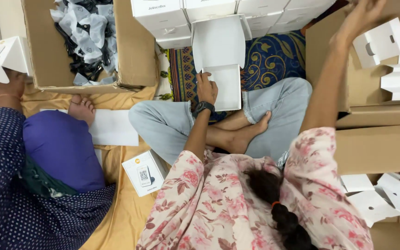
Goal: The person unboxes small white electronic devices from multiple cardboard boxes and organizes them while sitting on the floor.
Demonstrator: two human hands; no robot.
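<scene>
The person sits cross-legged on the floor, and the work looks to me about in the middle — not begun fresh, not finished. Nearest to the person, just right of the knees, some flat white inserts (376, 196) lie loose and unused beside a brown carton. A little further, the left hand (206, 88), with a black watch on the wrist, rests on the left edge of the open white box (225, 60) that lies in front of the crossed legs; the fingers press on its tray, a narrow hold on the rim and not a full grasp. This box is open and looks empty inside, so I judge that it is not yet filled or closed. Its long axis runs away from the person, the raised lid pointing to the far side. Beyond the open white box a row of closed white boxes (200, 11) stands — these seem the finished part. To the right of the open box, the right hand (364, 14) reaches up over the carton of folded white inserts (390, 51); whether it holds something I cannot tell. Left of the box, another person works with their own box.
</scene>
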